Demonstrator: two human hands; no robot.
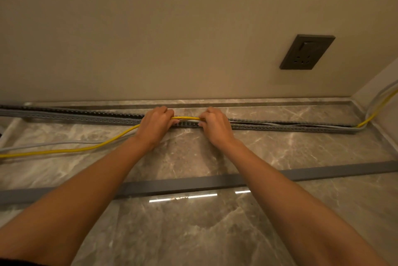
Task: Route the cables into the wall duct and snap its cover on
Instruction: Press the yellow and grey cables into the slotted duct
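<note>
A long grey slotted duct (pixel 290 127) lies open on the marble floor along the foot of the wall. My left hand (pixel 154 129) and my right hand (pixel 216 128) both grip a yellow cable (pixel 186 118) just above the duct's middle, a short span of it stretched between them. To the right, the yellow cable and grey cables (pixel 312 125) lie inside the duct and run up the corner. To the left, the yellow cable (pixel 71 150) and grey cables (pixel 53 143) trail loose over the floor. The flat grey duct cover (pixel 172 185) lies on the floor under my forearms.
A dark wall socket (pixel 307 52) sits on the beige wall at the upper right. A side wall closes the corner at the right edge (pixel 383 85). A white strip (pixel 8 134) lies at the left edge. Glossy marble floor (pixel 193 233) spreads toward me.
</note>
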